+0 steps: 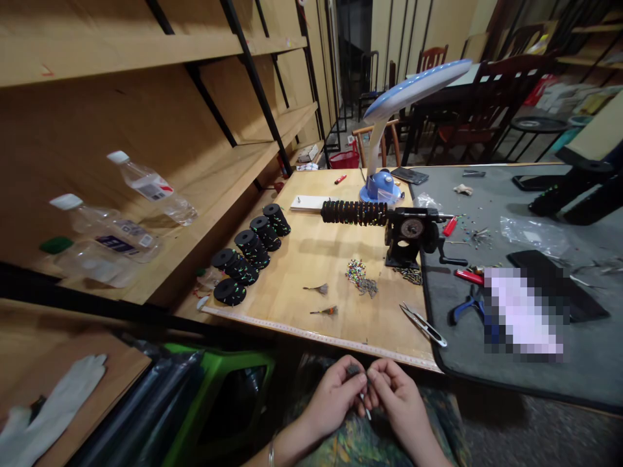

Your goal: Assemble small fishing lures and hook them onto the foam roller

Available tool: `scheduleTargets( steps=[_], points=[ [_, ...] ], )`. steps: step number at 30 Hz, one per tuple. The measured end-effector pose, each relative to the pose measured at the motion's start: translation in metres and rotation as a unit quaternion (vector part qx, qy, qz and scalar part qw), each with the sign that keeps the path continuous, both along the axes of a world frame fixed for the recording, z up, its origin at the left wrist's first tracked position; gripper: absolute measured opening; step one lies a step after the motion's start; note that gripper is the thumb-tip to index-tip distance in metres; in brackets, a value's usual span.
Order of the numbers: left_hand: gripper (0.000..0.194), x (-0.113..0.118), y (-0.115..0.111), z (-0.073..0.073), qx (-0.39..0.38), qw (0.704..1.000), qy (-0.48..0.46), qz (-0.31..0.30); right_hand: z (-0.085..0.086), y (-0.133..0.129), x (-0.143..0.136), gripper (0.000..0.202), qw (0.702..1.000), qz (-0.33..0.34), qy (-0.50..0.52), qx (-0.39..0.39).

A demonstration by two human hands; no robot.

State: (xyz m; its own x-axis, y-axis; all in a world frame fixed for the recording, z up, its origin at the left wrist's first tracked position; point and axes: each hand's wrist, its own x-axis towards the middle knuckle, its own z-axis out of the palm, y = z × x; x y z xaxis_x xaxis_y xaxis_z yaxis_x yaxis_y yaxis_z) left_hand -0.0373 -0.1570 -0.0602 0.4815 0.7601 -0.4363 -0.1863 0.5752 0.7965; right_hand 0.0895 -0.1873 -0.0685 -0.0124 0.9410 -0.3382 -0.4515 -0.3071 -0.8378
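Note:
My left hand (341,388) is closed in a pinch around a small dark tuft with a thin pale stick (367,413) pointing down, held over my lap in front of the table edge. Beside it, my right hand (396,392) has thumb and forefinger pressed together close to the same piece; whatever lies between those fingertips is too small to name. On the wooden table (282,295) beyond are two small brush-like tufts, a grey one (318,288) and one with an orange band (325,311). Thread snips (424,325) lie at the right.
A hand-cranked winder (411,233) carries a row of black spools (354,213). Several black foam spools (250,248) stand at left. Coloured beads (355,270) and small metal parts (368,287) lie mid-table. A blue lamp (382,185), a grey mat (467,194) and blue pliers (470,306) are beyond.

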Motion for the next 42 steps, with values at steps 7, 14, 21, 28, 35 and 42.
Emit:
scheduleTargets(
  steps=[7,14,21,28,35,42],
  points=[
    [0.045,0.001,0.0,-0.001,0.005,1.0,0.009,0.017,-0.004,0.0,0.0,0.046,1.0,-0.005,-0.016,-0.007],
    [0.045,0.0,0.001,0.004,0.062,0.994,0.088,-0.005,0.004,0.002,0.002,0.051,0.998,-0.006,-0.05,-0.028],
    [0.047,-0.001,0.002,0.007,0.095,0.985,0.141,0.01,0.005,-0.002,0.005,0.055,0.994,0.013,-0.095,-0.043],
    [0.046,-0.001,0.003,0.009,0.093,0.986,0.137,0.026,0.0,-0.004,0.001,0.056,0.993,0.058,-0.082,-0.058],
    [0.043,-0.002,0.001,0.011,0.093,0.986,0.14,0.02,-0.006,-0.005,-0.001,0.052,0.994,0.071,-0.066,-0.053],
    [0.043,-0.002,0.001,0.01,0.099,0.984,0.147,0.014,-0.005,-0.004,-0.001,0.055,0.994,0.071,-0.054,-0.061]
  ],
)
